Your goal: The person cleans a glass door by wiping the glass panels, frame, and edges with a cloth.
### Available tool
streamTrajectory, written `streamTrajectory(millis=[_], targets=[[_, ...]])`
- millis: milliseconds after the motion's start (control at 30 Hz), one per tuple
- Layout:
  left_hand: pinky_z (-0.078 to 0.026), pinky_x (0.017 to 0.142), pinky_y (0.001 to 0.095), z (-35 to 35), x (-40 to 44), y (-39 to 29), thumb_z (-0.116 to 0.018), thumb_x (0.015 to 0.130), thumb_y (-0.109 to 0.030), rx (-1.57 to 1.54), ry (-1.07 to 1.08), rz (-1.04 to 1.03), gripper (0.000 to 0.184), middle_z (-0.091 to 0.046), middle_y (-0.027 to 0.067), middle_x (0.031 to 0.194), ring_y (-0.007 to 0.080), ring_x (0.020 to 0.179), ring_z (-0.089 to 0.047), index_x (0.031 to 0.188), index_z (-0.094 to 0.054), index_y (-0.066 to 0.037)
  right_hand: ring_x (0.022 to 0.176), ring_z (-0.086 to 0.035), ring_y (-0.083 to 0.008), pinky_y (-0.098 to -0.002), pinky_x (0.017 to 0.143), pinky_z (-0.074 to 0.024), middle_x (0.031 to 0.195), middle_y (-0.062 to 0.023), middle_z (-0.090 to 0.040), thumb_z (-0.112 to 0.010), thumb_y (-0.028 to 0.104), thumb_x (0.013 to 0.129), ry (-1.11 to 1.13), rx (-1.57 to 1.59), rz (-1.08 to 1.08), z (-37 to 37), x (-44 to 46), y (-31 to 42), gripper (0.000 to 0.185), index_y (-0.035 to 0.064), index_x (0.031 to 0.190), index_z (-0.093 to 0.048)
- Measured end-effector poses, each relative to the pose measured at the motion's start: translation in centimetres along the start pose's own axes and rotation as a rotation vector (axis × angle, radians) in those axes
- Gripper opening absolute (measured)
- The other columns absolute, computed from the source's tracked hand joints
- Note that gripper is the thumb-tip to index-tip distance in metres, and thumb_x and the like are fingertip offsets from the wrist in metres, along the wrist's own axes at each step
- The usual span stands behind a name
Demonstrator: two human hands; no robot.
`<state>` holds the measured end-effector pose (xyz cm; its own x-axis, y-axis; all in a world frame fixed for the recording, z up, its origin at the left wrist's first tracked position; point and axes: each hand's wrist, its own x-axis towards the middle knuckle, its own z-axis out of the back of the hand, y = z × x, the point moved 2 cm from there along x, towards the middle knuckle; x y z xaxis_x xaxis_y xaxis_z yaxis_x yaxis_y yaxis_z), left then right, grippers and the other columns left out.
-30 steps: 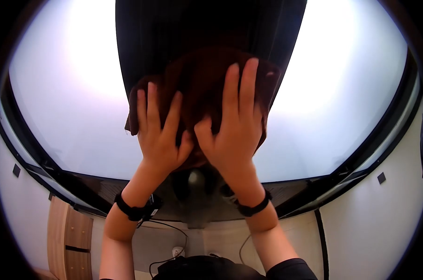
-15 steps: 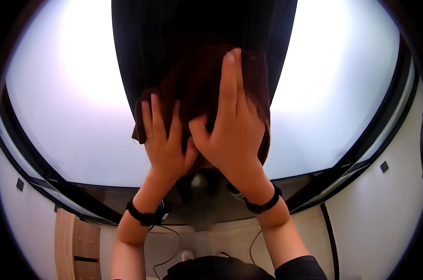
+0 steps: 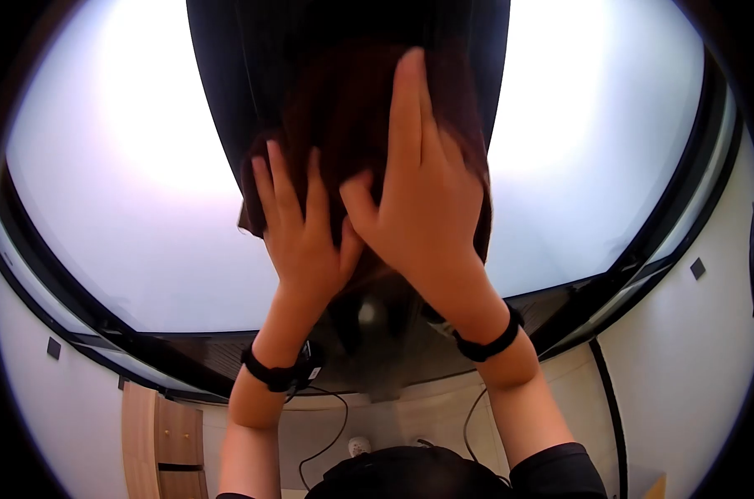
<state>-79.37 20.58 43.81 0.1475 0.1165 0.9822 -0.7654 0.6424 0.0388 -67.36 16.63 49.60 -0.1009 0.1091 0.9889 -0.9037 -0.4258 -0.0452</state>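
Note:
A dark brown cloth (image 3: 335,108) lies over the dark middle part of a large glossy surface. My left hand (image 3: 304,229) rests flat on the cloth's left side, its fingers spread. On the right side of the cloth lies my right hand (image 3: 422,200), reaching farther up, with its long fingers straight and close together and its thumb apart. Both thumbs are near each other at the middle. The cloth's corner shows left of my left hand, and its right edge shows beside my right hand. Both wrists wear black bands.
Bright white areas (image 3: 135,224) flank the dark middle, inside a black curved frame (image 3: 643,249). Below are a wooden cabinet (image 3: 177,432) at the lower left, thin cables (image 3: 343,424), a shoe (image 3: 358,447) and the pale floor.
Both hands have shifted up slightly from half a second ago, with the cloth under them. The fingers of my right hand have drawn closer together. The view has turned a little.

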Motion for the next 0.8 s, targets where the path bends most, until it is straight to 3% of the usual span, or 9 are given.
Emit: streamTrajectory(millis=[200, 333, 400, 467, 533, 667, 733, 800], targets=[[-0.026, 0.101, 0.0546, -0.4, -3.8, -0.2, -0.05, 0.081, -0.031, 0.008, 0.101, -0.05, 0.058, -0.021, 0.032, 0.14, 0.0523, 0.129, -0.018, 0.129, -0.044, 0.001, 0.087, -0.061, -0.032, -0.0313, 0.073, -0.0508, 0.132, -0.021, -0.043, -0.058, 0.011, 0.06, 0.035, 0.005, 0.004, 0.4, -2.6, -0.3, 0.084, -0.0043, 0.136, -0.027], [-0.025, 0.101, 0.0535, 0.7, 0.6, -0.9, -0.051, 0.08, -0.026, -0.063, 0.121, 0.018, 0.062, -0.015, 0.0317, 0.142, 0.0515, 0.13, -0.014, 0.133, -0.037, 0.002, 0.087, -0.061, -0.0317, -0.0305, 0.074, -0.0504, 0.132, -0.0201, -0.044, -0.058, 0.011, 0.059, 0.003, -0.002, 0.003, 0.9, 1.2, -1.0, 0.084, -0.0026, 0.137, -0.028], [-0.026, 0.101, 0.0535, 0.8, 1.1, -0.5, -0.052, 0.08, -0.025, -0.027, 0.113, -0.03, 0.064, -0.014, 0.0315, 0.142, 0.051, 0.131, -0.013, 0.135, -0.033, 0.001, 0.086, -0.06, -0.0245, -0.0264, 0.069, -0.0491, 0.134, -0.0194, -0.042, -0.056, 0.008, 0.059, -0.096, -0.043, 0.077, 0.6, 2.2, -0.7, 0.082, -0.0048, 0.135, -0.029], [-0.026, 0.101, 0.0539, 0.8, 2.2, -0.9, -0.053, 0.079, -0.024, -0.051, 0.038, 0.021, 0.063, -0.014, 0.0316, 0.142, 0.0509, 0.131, -0.014, 0.134, -0.035, 0.001, 0.085, -0.06, -0.0252, -0.027, 0.069, -0.0491, 0.135, -0.0195, -0.041, -0.056, 0.009, 0.059, -0.103, -0.024, 0.073, 0.3, 1.2, -0.7, 0.082, -0.0049, 0.135, -0.029], [-0.028, 0.1, 0.0544, 0.6, 1.2, -0.6, -0.054, 0.079, -0.025, -0.02, 0.051, 0.014, 0.064, -0.015, 0.032, 0.142, 0.0513, 0.13, -0.015, 0.134, -0.035, 0.001, 0.091, -0.06, -0.0268, -0.0283, 0.073, -0.0496, 0.136, -0.0192, -0.04, -0.055, 0.01, 0.061, -0.002, 0.05, -0.028, 0.4, -0.4, 0.0, 0.08, -0.0047, 0.135, -0.03], [-0.034, 0.095, 0.0558, -1.2, -4.6, -0.7, -0.058, 0.077, -0.028, 0.065, 0.09, -0.031, 0.066, -0.017, 0.0331, 0.141, 0.0527, 0.13, -0.015, 0.133, -0.037, 0.0, 0.1, -0.059, -0.0282, -0.0294, 0.076, -0.0498, 0.136, -0.0189, -0.04, -0.054, 0.01, 0.063, -0.011, 0.075, -0.057, 0.3, -4.2, -0.8, 0.076, -0.0045, 0.134, -0.032], [-0.036, 0.093, 0.0559, -1.2, -4.2, -1.3, -0.058, 0.076, -0.029, 0.1, 0.091, -0.045, 0.066, -0.016, 0.0341, 0.14, 0.0536, 0.129, -0.015, 0.132, -0.039, 0.0, 0.102, -0.058, -0.0316, -0.0321, 0.085, -0.047, 0.134, -0.0213, -0.041, -0.053, 0.013, 0.066, 0.05, 0.053, 0.0, 0.8, -4.7, -1.4, 0.075, -0.0083, 0.134, -0.03], [-0.036, 0.094, 0.0551, -1.4, -2.5, -2.4, -0.058, 0.077, -0.027, 0.092, 0.107, -0.099, 0.063, -0.016, 0.032, 0.141, 0.0526, 0.13, -0.015, 0.131, -0.04, 0.0, 0.102, -0.058, -0.031, -0.0319, 0.085, -0.0472, 0.135, -0.0206, -0.04, -0.053, 0.014, 0.067, 0.033, 0.088, 0.014, 1.5, -4.3, -2.7, 0.073, -0.0074, 0.133, -0.031]])
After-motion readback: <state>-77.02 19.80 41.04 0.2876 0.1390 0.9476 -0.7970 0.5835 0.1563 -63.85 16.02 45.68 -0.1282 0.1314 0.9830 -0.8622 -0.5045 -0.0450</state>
